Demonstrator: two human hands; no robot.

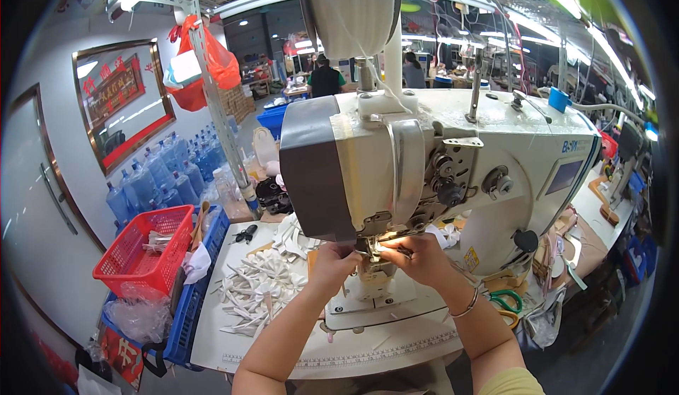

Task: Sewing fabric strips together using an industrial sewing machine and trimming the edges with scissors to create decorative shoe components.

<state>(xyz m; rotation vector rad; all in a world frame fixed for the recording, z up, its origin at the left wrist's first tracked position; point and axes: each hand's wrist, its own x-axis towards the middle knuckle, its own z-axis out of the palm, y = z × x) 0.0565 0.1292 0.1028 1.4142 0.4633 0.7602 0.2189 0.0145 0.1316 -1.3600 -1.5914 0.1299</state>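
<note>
A large white and grey sewing machine fills the middle of the view. Both my hands are raised under its head at the needle. My left hand is closed just left of the needle. My right hand pinches a small pale piece right at the presser foot, lit by the machine's lamp. What my left hand grips is hidden by its fingers. A heap of white cut pieces lies on the white table to the left of my left forearm.
A red basket sits in a blue crate at the table's left. Black scissors lie behind the heap; green-handled scissors lie right. Water jugs stand by the wall. People work at the back.
</note>
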